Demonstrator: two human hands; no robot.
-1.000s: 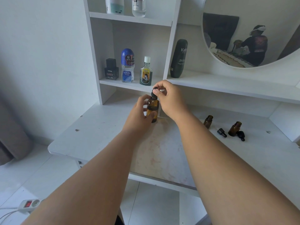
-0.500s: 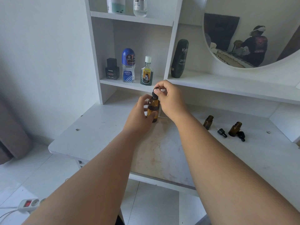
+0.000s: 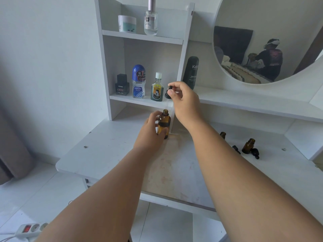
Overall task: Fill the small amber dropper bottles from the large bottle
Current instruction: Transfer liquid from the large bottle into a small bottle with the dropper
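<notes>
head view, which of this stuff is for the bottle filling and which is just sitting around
For the job: large amber bottle, gripped by left hand; dropper cap, pinched by right hand; two small amber bottles; two loose caps.
Lying about: shelf toiletries, mirror, power strip.

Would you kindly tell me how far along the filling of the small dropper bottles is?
Done: both small amber bottles stand uncapped on the desk, their black caps lying beside them. In hand: the left hand holds the open large amber bottle while the right hand pinches its dropper above the neck. Left: filling both small bottles, whose contents I cannot see, then recapping.
</notes>
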